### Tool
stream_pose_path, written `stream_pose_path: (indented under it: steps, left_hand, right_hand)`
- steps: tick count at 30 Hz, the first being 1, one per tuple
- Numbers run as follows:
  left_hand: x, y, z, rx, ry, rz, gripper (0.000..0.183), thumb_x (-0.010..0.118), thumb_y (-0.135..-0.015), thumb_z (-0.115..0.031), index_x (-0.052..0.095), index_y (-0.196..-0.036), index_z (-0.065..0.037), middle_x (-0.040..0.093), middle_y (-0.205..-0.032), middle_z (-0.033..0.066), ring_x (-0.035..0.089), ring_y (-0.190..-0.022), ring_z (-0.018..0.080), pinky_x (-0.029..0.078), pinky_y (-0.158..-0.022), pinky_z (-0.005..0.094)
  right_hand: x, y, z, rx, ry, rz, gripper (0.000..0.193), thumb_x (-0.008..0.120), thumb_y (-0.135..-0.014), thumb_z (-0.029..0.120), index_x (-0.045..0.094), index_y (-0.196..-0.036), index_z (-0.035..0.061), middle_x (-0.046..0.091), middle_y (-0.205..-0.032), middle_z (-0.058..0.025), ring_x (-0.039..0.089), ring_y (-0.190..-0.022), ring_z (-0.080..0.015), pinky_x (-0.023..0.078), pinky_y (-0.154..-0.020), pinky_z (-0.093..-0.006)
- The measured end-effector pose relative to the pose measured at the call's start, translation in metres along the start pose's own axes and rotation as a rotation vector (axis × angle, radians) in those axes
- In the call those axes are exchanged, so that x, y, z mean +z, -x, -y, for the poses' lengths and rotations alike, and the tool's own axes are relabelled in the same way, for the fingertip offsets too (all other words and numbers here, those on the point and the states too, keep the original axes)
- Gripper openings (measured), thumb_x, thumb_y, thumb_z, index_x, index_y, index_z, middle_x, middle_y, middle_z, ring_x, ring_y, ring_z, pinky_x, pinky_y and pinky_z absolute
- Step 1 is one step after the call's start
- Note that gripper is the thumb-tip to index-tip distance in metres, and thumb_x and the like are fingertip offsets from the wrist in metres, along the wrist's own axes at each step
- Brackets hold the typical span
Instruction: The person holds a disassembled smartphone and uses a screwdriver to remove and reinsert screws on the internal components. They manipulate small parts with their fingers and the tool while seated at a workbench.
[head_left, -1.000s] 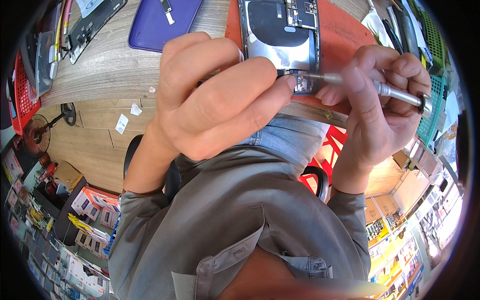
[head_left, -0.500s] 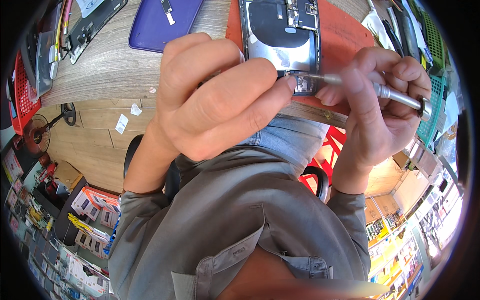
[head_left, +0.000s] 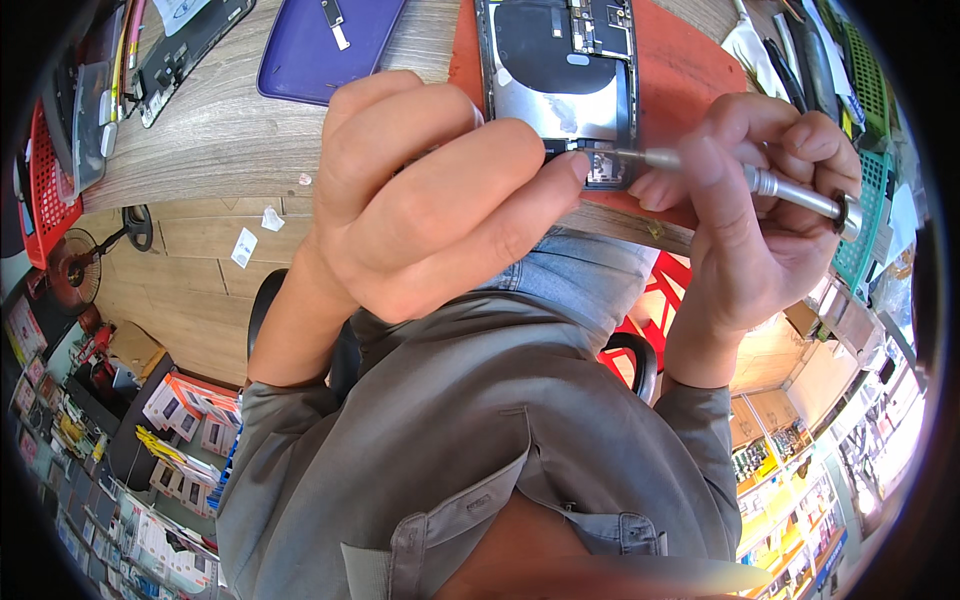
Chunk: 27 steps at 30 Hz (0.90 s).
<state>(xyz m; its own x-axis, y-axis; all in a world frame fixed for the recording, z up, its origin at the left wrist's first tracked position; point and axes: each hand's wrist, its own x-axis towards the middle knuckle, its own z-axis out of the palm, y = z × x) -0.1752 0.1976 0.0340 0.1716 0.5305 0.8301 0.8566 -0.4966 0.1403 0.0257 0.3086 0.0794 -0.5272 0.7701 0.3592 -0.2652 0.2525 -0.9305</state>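
An opened smartphone (head_left: 555,108) lies with its inner parts showing: a black and silver battery area and small circuit boards. My right hand (head_left: 745,200) is closed around a silver precision screwdriver (head_left: 790,190), held almost level, with the round end cap by the palm. Its thin tip points left, to the phone's lower end. There my left hand (head_left: 430,200) is closed, thumb and forefinger brought together beside the tip. Whatever those fingers grip is hidden behind them. The phone rests on an orange-red mat (head_left: 680,70).
A purple tray (head_left: 300,50) with a small metal part stands left of the phone. Farther left lies a black phone frame (head_left: 190,60) near a red basket (head_left: 50,190). Several tools (head_left: 800,60) and green baskets (head_left: 865,80) line the right side. The table's near edge runs below my hands.
My left hand has shifted very slightly left, and the phone slightly with it. The screwdriver stays at nearly the same place in my right hand.
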Motion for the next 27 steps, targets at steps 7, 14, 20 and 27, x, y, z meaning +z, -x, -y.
stream_pose_path:
  steps: [7, 14, 20, 27]
  left_hand:
    - [0.0008, -0.0008, 0.0006, 0.006, 0.004, -0.013, 0.037, 0.094, -0.064, -0.012, 0.086, -0.100, -0.017, 0.054, -0.104, 0.0049, 0.052, -0.065, 0.0183, 0.040, -0.052, 0.0301]
    - [0.0000, -0.0026, -0.0020, -0.053, 0.034, 0.013, 0.039, 0.093, -0.062, -0.014, 0.084, -0.100, -0.013, 0.057, -0.099, 0.0051, 0.052, -0.064, 0.0188, 0.040, -0.052, 0.0305]
    - [-0.0015, -0.0048, -0.0015, -0.067, 0.049, 0.032, 0.037, 0.093, -0.065, -0.016, 0.083, -0.100, -0.012, 0.059, -0.100, 0.0058, 0.050, -0.062, 0.0179, 0.039, -0.051, 0.0299]
    - [-0.0021, -0.0058, -0.0019, -0.086, 0.060, 0.041, 0.036, 0.093, -0.067, -0.017, 0.083, -0.101, -0.012, 0.059, -0.100, 0.0060, 0.050, -0.062, 0.0180, 0.038, -0.052, 0.0297]
  right_hand:
    - [-0.0011, 0.0003, 0.0009, 0.016, -0.015, -0.003, 0.048, 0.070, -0.088, -0.016, 0.041, -0.123, 0.0019, 0.067, -0.103, -0.0277, 0.070, -0.059, -0.0247, 0.064, -0.054, -0.0336]
    - [0.0004, -0.0004, 0.0018, 0.009, 0.010, -0.009, 0.048, 0.071, -0.087, -0.015, 0.042, -0.122, 0.0018, 0.067, -0.102, -0.0273, 0.069, -0.058, -0.0239, 0.063, -0.055, -0.0325]
    - [0.0002, -0.0005, 0.0028, 0.016, 0.014, -0.017, 0.049, 0.071, -0.087, -0.014, 0.042, -0.122, 0.0017, 0.068, -0.103, -0.0268, 0.069, -0.058, -0.0229, 0.063, -0.055, -0.0314]
    - [-0.0011, 0.0000, 0.0017, 0.016, 0.008, -0.011, 0.050, 0.073, -0.086, -0.014, 0.042, -0.122, 0.0018, 0.068, -0.104, -0.0272, 0.070, -0.058, -0.0236, 0.063, -0.056, -0.0308]
